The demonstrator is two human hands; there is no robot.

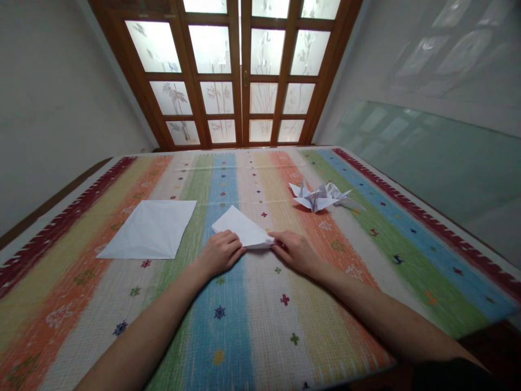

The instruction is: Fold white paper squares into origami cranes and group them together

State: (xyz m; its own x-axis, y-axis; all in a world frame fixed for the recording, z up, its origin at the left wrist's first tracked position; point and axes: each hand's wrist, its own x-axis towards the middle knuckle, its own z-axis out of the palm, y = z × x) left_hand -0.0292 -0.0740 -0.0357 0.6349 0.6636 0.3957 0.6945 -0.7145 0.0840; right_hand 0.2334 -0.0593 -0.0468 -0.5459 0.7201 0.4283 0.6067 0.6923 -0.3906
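A folded sheet of white paper lies on the table in front of me, narrowing to a tip at its right end. My left hand presses on its near left edge with the fingers curled together. At the right tip, my right hand pinches the paper between thumb and fingers. Beyond my right hand stand several folded white paper cranes, close together with their wings spread. To the left of my left hand is a flat, unfolded white paper sheet with faint creases.
A striped, patterned cloth covers the table. Wooden doors with frosted panes rise behind the far edge. A pale wall stands on the left, and a greenish glass panel leans along the right side.
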